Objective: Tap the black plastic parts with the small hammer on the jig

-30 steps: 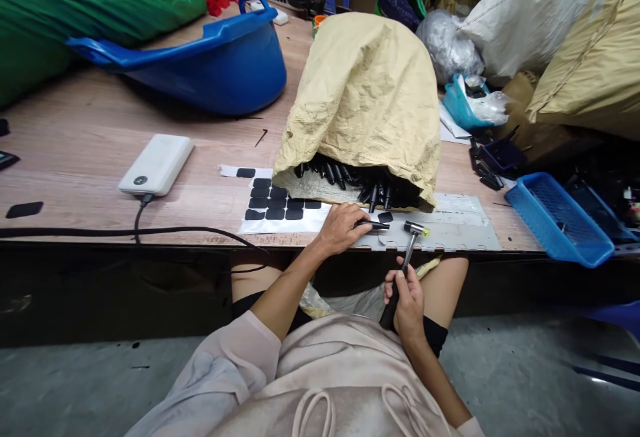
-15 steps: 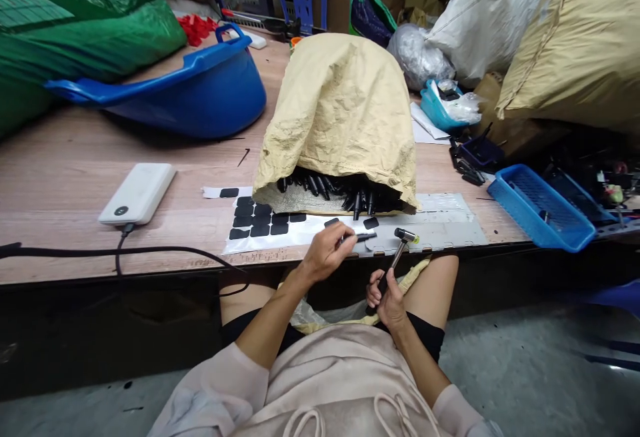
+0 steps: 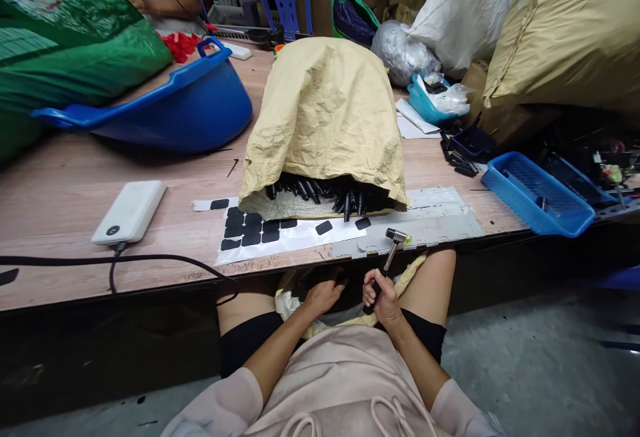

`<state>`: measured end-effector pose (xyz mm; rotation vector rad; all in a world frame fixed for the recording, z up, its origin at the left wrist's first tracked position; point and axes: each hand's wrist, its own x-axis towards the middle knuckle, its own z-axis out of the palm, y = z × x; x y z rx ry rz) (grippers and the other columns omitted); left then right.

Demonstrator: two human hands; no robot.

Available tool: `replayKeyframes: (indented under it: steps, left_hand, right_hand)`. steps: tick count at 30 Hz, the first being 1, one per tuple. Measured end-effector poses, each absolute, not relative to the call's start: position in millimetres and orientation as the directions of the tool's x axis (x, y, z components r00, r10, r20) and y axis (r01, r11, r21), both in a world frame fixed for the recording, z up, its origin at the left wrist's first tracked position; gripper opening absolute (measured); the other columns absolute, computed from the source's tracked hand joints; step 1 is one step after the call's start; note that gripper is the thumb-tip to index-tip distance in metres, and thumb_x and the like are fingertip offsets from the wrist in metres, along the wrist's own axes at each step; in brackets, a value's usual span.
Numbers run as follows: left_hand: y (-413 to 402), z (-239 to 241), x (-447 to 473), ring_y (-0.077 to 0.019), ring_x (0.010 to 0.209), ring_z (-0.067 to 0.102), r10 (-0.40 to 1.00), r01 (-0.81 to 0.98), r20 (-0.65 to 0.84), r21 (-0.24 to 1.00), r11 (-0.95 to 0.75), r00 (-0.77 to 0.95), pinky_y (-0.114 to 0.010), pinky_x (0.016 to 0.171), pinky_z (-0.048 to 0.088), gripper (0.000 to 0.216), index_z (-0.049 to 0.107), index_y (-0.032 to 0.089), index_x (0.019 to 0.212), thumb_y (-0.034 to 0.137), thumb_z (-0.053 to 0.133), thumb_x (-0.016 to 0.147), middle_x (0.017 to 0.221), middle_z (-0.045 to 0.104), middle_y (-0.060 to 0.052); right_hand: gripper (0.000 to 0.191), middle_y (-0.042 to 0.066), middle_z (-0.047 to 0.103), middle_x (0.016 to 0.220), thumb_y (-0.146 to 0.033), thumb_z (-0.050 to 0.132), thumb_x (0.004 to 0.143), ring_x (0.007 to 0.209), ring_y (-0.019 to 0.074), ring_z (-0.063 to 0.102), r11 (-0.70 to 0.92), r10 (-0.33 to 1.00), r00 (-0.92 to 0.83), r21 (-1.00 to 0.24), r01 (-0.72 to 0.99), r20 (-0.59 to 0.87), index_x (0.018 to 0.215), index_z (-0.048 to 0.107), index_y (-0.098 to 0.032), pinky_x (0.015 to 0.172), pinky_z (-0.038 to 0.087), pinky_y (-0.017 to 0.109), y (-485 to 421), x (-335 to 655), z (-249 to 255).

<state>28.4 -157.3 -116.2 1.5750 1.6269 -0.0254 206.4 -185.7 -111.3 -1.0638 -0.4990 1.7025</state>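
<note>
My right hand [image 3: 384, 296] grips the dark handle of a small two-faced hammer [image 3: 399, 236]. Its head, black at one end and yellow-green at the other, is raised by the table edge. Below that edge, my left hand [image 3: 324, 296] reaches over an open yellow sack [image 3: 414, 273] between my legs. Its fingers stretch forward in shadow, and I see no piece in them. On the table, another yellow sack [image 3: 330, 110] lies with its mouth towards me, black pen-like pieces [image 3: 347, 205] poking out. A white sheet with black rounded squares [image 3: 251, 227] lies in front of it.
A grey plate [image 3: 440, 214] lies along the front edge. To the left are a white power bank [image 3: 129, 212] with a black cable and a blue tub [image 3: 175, 107]. A blue basket [image 3: 537, 190] stands at right. Behind the tub, a person's arm [image 3: 170, 5] shows.
My left hand has dropped from above the table edge down over the lap sack; the black pen-like piece it held is no longer visible. My right hand keeps the hammer. The view has shifted slightly.
</note>
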Motion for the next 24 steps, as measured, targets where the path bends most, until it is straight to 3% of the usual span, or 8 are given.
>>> replayKeyframes:
  steps: [3, 6, 8, 10, 12, 18, 21, 24]
  left_hand:
    - [-165, -103, 34, -0.0241, 0.096, 0.073, 0.846, 0.803, -0.461, 0.592, 0.069, 0.267, -0.029, 0.077, 0.05, 0.033, 0.069, 0.024, 0.123, 0.04, 0.056, 0.097, 0.102, 0.078, -0.008]
    - [-168, -74, 40, -0.016, 0.07, 0.067, 0.919, 0.63, -0.03, 0.737, -0.245, 0.392, -0.026, 0.067, 0.046, 0.021, 0.073, 0.022, 0.092, 0.035, 0.057, 0.096, 0.076, 0.072, -0.003]
    - [-157, -51, 43, -0.0133, 0.064, 0.062, 0.908, 0.561, 0.291, 0.716, -0.416, 0.302, -0.025, 0.066, 0.045, 0.024, 0.069, 0.021, 0.082, 0.032, 0.055, 0.097, 0.07, 0.068, -0.002]
    - [-134, -30, 45, -0.0133, 0.063, 0.059, 0.884, 0.61, 0.453, 0.67, -0.422, 0.114, -0.025, 0.066, 0.045, 0.018, 0.067, 0.02, 0.082, 0.029, 0.057, 0.095, 0.068, 0.064, -0.001]
    - [-103, -14, 47, -0.0149, 0.066, 0.059, 0.887, 0.682, 0.461, 0.658, -0.319, -0.03, -0.026, 0.067, 0.046, 0.011, 0.066, 0.02, 0.087, 0.03, 0.061, 0.09, 0.07, 0.062, -0.001]
    - [-41, 3, 50, -0.0219, 0.085, 0.065, 0.978, 0.809, 0.142, 0.587, 0.041, -0.153, -0.031, 0.072, 0.047, 0.02, 0.066, 0.023, 0.094, 0.039, 0.073, 0.084, 0.093, 0.066, -0.004]
    - [-42, 1, 41, -0.0231, 0.089, 0.065, 0.988, 0.798, 0.075, 0.6, 0.061, -0.132, -0.031, 0.072, 0.046, 0.019, 0.068, 0.024, 0.096, 0.041, 0.071, 0.088, 0.098, 0.066, -0.004]
    - [-57, -4, 23, -0.0208, 0.086, 0.065, 0.983, 0.761, 0.15, 0.649, -0.016, -0.108, -0.031, 0.073, 0.046, 0.015, 0.069, 0.023, 0.098, 0.037, 0.067, 0.091, 0.1, 0.067, -0.004]
  right_hand:
    - [0.051, -0.009, 0.036, 0.044, -0.067, 0.077, 0.076, 0.037, 0.0064, 0.029, -0.402, 0.902, -0.089, -0.747, -0.529, -0.422, 0.072, 0.062, -0.019, 0.038, 0.028, 0.02, -186, 206, -111]
    - [0.049, -0.009, 0.036, 0.044, -0.065, 0.076, 0.076, 0.037, 0.0066, 0.03, -0.407, 0.9, -0.089, -0.751, -0.519, -0.426, 0.072, 0.062, -0.019, 0.038, 0.028, 0.021, -186, 206, -112]
    - [0.048, -0.009, 0.036, 0.044, -0.064, 0.076, 0.076, 0.037, 0.0067, 0.03, -0.408, 0.899, -0.086, -0.752, -0.518, -0.429, 0.072, 0.062, -0.019, 0.037, 0.028, 0.021, -186, 206, -113]
    - [0.047, -0.01, 0.036, 0.044, -0.064, 0.076, 0.076, 0.037, 0.0066, 0.03, -0.414, 0.896, -0.085, -0.749, -0.518, -0.436, 0.072, 0.062, -0.019, 0.037, 0.028, 0.02, -186, 205, -114]
    - [0.047, -0.01, 0.036, 0.044, -0.064, 0.077, 0.074, 0.037, 0.0062, 0.029, -0.423, 0.891, -0.09, -0.745, -0.515, -0.444, 0.072, 0.061, -0.019, 0.037, 0.028, 0.02, -186, 205, -115]
    - [0.045, -0.01, 0.038, 0.044, -0.058, 0.081, 0.071, 0.037, 0.0059, 0.03, -0.427, 0.892, -0.11, -0.736, -0.525, -0.439, 0.072, 0.06, -0.019, 0.038, 0.028, 0.02, -185, 207, -115]
    - [0.042, -0.01, 0.038, 0.044, -0.055, 0.082, 0.072, 0.038, 0.0059, 0.031, -0.427, 0.893, -0.121, -0.731, -0.532, -0.433, 0.072, 0.06, -0.019, 0.038, 0.028, 0.019, -186, 207, -115]
    - [0.042, -0.01, 0.039, 0.045, -0.054, 0.081, 0.073, 0.038, 0.0058, 0.031, -0.422, 0.896, -0.121, -0.735, -0.531, -0.427, 0.073, 0.06, -0.019, 0.039, 0.029, 0.019, -187, 207, -115]
